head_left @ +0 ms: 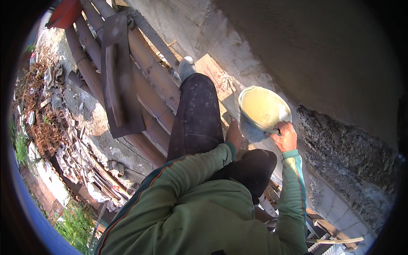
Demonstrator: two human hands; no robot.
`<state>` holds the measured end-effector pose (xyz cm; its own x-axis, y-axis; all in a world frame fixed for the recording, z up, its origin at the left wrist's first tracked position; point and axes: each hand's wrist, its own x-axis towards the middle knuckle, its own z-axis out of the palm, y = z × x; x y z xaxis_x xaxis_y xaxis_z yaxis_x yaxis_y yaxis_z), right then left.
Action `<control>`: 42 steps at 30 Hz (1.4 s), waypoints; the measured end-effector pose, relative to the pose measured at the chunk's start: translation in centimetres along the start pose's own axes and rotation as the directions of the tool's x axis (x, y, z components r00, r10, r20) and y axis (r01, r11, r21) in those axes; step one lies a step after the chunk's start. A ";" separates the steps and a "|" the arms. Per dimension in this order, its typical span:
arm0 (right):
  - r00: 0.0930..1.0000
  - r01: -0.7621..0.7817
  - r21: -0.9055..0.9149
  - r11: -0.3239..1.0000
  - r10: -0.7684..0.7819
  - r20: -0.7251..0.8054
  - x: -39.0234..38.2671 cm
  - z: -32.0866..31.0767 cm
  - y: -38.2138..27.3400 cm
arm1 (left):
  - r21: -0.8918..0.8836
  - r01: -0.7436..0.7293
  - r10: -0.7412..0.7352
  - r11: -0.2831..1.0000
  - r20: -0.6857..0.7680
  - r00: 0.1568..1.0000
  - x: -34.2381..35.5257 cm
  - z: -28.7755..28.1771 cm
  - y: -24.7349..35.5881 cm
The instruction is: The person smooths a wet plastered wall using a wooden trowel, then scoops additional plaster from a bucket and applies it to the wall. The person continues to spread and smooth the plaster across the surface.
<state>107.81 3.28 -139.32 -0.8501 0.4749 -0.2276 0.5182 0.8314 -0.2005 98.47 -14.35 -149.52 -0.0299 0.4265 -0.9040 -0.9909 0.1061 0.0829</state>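
My right hand [286, 136] grips the rim of a pale round bucket [265, 108], fingers curled over its edge where a small dark piece shows. The bucket is tilted, its mouth facing up; the inside looks cream-coloured, and the shaded outside looks grey-blue. By its lower left side is my left hand [234, 135], one digit pointing up and the other fingers mostly hidden; whether it touches the bucket I cannot tell. A large dark plastering float [121, 76] with a long wooden handle lies on the poles to my left.
Thick round poles [146, 91] form a platform under my legs. A red basin [66, 13] sits at the far left. To the right rises a wall [335, 55], smooth above and rough along its lower band. Scattered debris [46, 114] covers the ground below left.
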 end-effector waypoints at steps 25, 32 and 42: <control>0.969 -0.219 -0.094 0.971 0.228 0.099 4.5 -1.7 0.0 | 0.038 -0.115 0.110 0.993 0.114 0.987 1.3 -0.2 -0.5; 0.950 -0.282 -0.049 0.958 0.286 0.122 7.2 -2.2 0.2 | 0.100 -0.093 0.081 0.991 0.117 0.990 2.6 -0.7 -1.1; 0.945 -0.324 0.022 0.946 0.323 0.056 10.5 -2.6 -1.9 | 0.076 -0.093 0.083 0.993 0.133 0.988 2.5 -0.6 -1.2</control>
<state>97.65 7.41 -138.84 -0.6308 0.7009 -0.3329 0.7677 0.6261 -0.1365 99.47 -13.98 -152.17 -0.0940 0.5498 -0.8300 -0.9709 0.1336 0.1985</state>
